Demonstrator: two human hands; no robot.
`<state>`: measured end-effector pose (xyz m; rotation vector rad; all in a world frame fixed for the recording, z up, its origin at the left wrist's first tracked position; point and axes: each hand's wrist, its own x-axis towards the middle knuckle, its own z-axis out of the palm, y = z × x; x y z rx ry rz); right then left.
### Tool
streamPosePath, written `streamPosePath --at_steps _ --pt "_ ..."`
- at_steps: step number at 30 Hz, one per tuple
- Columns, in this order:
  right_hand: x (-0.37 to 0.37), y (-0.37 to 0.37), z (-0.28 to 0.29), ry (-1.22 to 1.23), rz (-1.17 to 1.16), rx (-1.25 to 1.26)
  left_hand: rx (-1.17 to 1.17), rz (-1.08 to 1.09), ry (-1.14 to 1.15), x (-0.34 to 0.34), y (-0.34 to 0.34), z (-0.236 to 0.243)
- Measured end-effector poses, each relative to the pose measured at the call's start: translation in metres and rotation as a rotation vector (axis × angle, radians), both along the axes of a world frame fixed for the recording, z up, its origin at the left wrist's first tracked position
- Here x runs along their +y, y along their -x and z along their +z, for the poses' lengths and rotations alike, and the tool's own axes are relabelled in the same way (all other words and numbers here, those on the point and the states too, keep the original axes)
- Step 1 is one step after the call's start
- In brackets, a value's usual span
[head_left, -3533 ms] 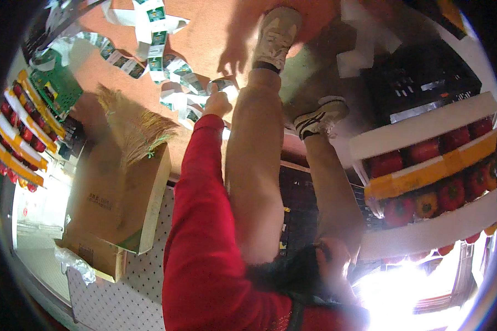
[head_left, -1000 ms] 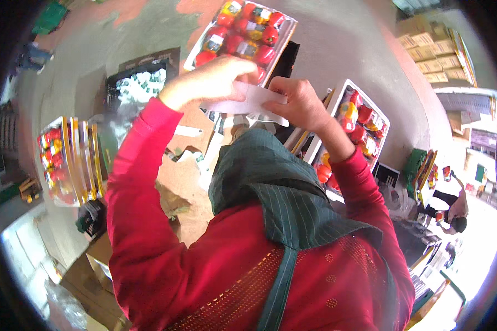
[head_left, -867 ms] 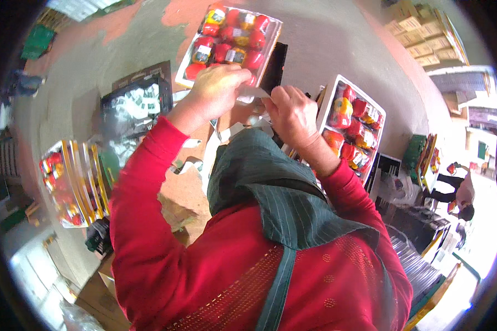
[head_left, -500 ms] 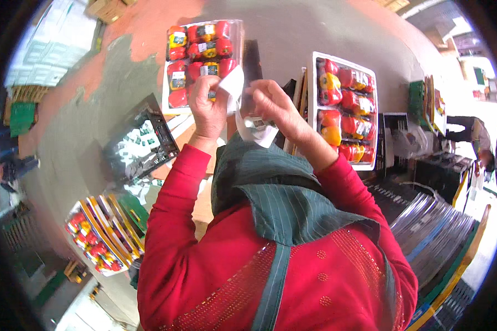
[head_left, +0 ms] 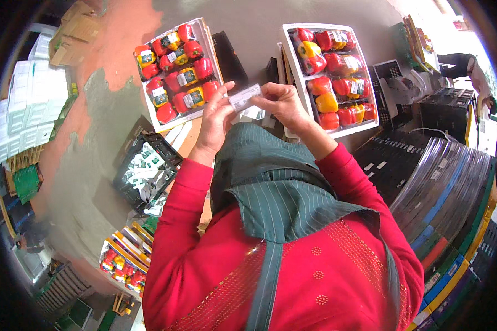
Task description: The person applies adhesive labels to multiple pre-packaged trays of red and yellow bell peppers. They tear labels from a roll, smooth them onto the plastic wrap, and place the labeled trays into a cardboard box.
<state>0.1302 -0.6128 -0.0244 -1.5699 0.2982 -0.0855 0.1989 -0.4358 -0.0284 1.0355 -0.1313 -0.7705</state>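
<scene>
**poster1:** While both arms come up in red sleeves, the left hand (head_left: 215, 124) and the right hand (head_left: 281, 105) meet out in front of the chest, and between them sits a small white label strip (head_left: 244, 97). Left thumb and fingertips pinch its lower left end, right fingers clamp the upper right end. So both hands are closed on that one strip, held up in the air.

**poster2:** Where is it compared to the trays?

**poster1:** Right between them. To the left of the strip is a white tray of packed peppers (head_left: 176, 69), red and yellow ones wrapped in film with stickers. To the right is a second pepper tray (head_left: 334, 74), same kind of mix. The strip hangs over the gap, touching neither as far as I can see.

**poster2:** Anything else around?

**poster1:** A black crate with white and green scraps (head_left: 146, 171) sits lower left, on the grey floor. Stacked dark crates (head_left: 442, 182) are on the right. A green striped scarf (head_left: 276, 187) hangs over the chest.
</scene>
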Motion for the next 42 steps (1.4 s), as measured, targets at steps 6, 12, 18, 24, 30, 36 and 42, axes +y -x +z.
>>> streamPosePath --at_steps 6,12,18,24,30,36,42 --pt "0.008 0.015 -0.013 0.061 -0.104 0.046 -0.008 -0.142 -0.006 -0.003 -0.011 -0.002" --pt "0.018 0.025 -0.021 0.192 -0.13 0.076 0.092 -0.141 -0.048 -0.011 -0.004 -0.022" --pt "0.025 0.016 -0.014 0.205 -0.138 0.022 0.179 -0.074 -0.036 -0.006 -0.002 -0.024" --pt "0.017 0.005 -0.01 0.384 -0.218 -0.027 -0.038 -0.037 -0.271 -0.007 0.005 -0.034" --pt "-0.008 0.015 -0.016 0.936 -0.092 -0.448 -0.19 -0.146 -0.376 -0.023 0.015 -0.047" --pt "-0.028 0.052 -0.016 0.955 0.009 -0.476 0.312 -0.212 -0.083 -0.033 0.004 -0.059" --pt "-0.06 0.108 -0.012 0.707 -0.222 -0.5 0.305 0.074 -0.352 -0.062 -0.018 -0.087"
